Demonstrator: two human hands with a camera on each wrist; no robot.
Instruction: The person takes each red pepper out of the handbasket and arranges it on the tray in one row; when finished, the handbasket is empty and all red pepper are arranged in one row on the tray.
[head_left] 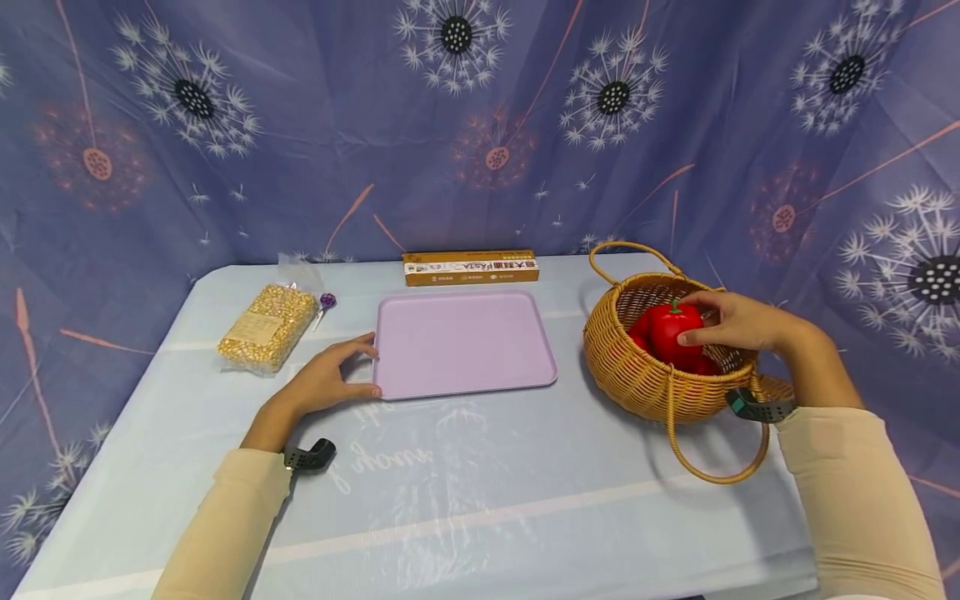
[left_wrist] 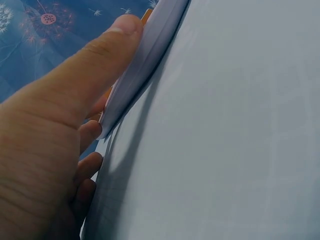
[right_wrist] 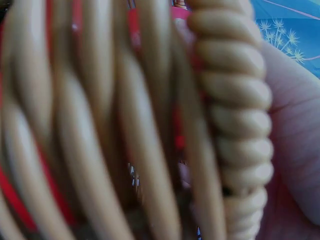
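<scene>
At the right, my right hand (head_left: 731, 323) reaches over the rim of a wicker basket (head_left: 637, 387) and grips a red bell pepper (head_left: 670, 337) with a green stem, thumb in front. More red pieces lie under it, partly hidden. In the right wrist view the basket's weave (right_wrist: 140, 125) fills most of the picture, with part of the hand (right_wrist: 295, 125) beside the rim. A flat lilac tray (head_left: 465, 343) lies mid-table. My left hand (head_left: 326, 379) rests at its left edge, thumb and fingers spread along the rim; the thumb touches the tray's side (left_wrist: 145, 55).
Behind the tray lies a long pasta box (head_left: 471, 268). To the left are a clear bag of yellow kernels (head_left: 266, 329) and a small purple-headed lollipop-like item (head_left: 327, 302). The basket's front handle (head_left: 716, 479) hangs over the tablecloth. A patterned curtain (head_left: 315, 133) closes off the back.
</scene>
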